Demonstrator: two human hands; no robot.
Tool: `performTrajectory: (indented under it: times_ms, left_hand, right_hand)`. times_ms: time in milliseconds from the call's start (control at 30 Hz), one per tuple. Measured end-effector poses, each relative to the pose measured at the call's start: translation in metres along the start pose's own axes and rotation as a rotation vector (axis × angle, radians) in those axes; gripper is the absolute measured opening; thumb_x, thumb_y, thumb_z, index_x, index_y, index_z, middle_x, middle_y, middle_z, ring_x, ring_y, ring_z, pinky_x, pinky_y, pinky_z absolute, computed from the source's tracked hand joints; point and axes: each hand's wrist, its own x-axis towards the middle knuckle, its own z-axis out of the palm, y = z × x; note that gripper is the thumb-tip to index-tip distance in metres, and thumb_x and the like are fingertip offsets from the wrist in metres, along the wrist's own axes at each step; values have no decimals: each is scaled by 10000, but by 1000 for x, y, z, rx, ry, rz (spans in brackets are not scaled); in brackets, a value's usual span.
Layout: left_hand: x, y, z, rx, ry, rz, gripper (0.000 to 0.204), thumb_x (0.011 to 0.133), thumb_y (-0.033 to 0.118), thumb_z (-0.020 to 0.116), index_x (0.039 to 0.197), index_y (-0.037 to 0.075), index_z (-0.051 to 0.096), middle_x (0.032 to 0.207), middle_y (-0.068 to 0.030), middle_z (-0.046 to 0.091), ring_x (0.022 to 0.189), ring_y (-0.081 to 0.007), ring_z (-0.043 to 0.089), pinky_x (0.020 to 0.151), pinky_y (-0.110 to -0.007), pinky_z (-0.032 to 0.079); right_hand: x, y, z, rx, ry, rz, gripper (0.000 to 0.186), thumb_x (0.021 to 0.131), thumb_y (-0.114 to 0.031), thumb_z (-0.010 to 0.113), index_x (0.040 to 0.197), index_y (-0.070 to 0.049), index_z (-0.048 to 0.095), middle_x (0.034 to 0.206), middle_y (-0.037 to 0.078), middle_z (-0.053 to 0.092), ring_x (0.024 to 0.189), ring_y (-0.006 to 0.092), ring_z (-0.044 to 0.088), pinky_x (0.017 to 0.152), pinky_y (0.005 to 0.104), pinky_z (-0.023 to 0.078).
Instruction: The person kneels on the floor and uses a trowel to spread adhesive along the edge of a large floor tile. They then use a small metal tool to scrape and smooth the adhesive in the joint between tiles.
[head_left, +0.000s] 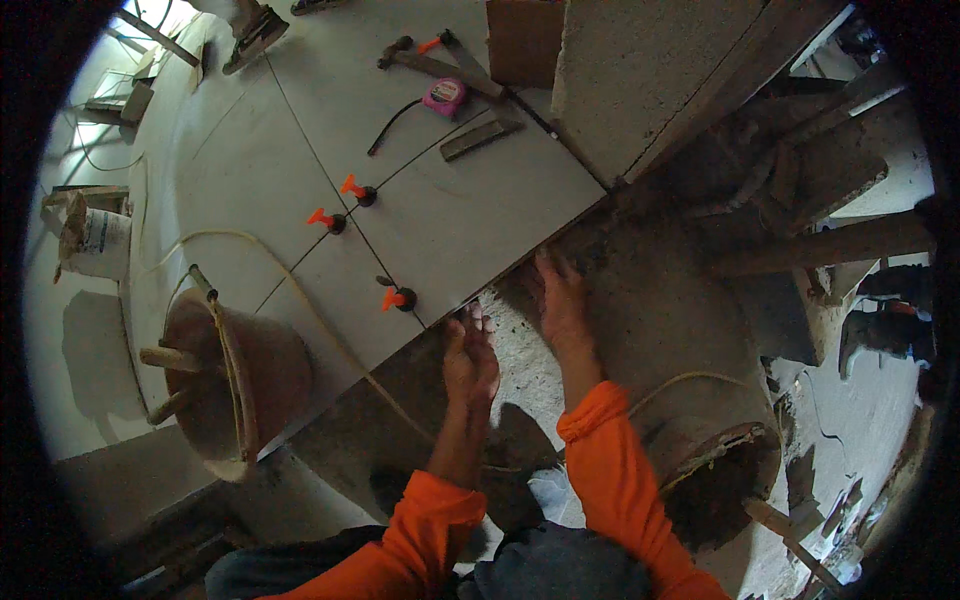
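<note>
My left hand (470, 355) rests fingers-first at the near edge of a large pale floor tile (470, 215), close to an orange levelling clip (397, 298). My right hand (560, 300) lies flat, fingers spread, on the grey mortar bed (640, 300) right beside that tile edge. Neither hand holds anything. Both sleeves are orange. Two more orange levelling clips (340, 205) stand in the joints between laid tiles.
A dirty bucket with tool handles (225, 375) sits on the tiles at left, a second bucket (715, 475) on the mortar at lower right. A hammer (440, 68), pink tape measure (444, 96) and flat bar (480, 138) lie farther out. White pail (95, 240) at far left.
</note>
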Motion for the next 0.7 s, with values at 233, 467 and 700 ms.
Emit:
performTrajectory:
  times_ms: [233,467,700]
  left_hand:
    - [-1,6,4,-121,129,-36,348,1044,199,485,1350,33,470,1371,-128,552,1328,-270,486,1173,-445,347]
    - [-9,9,20,80,69,-10,291,1053,169,454,1306,34,501,1373,-114,546,1298,-279,512,1137,-435,384]
    - [-10,23,9,135,23,-75,326,1041,163,465,1344,44,472,1414,-99,523,1354,-260,461,1184,-455,283]
  right_hand:
    - [6,10,-5,-63,-131,-96,541,892,-374,734,1264,-8,589,1143,71,649,1037,194,601,886,321,464]
    - [12,7,3,-359,-112,-212,568,924,-450,636,1224,32,619,1226,149,640,1136,289,574,999,395,429]
    - [5,7,5,-161,-105,-254,515,863,-440,661,1147,-11,646,1082,107,628,986,250,576,883,397,461]
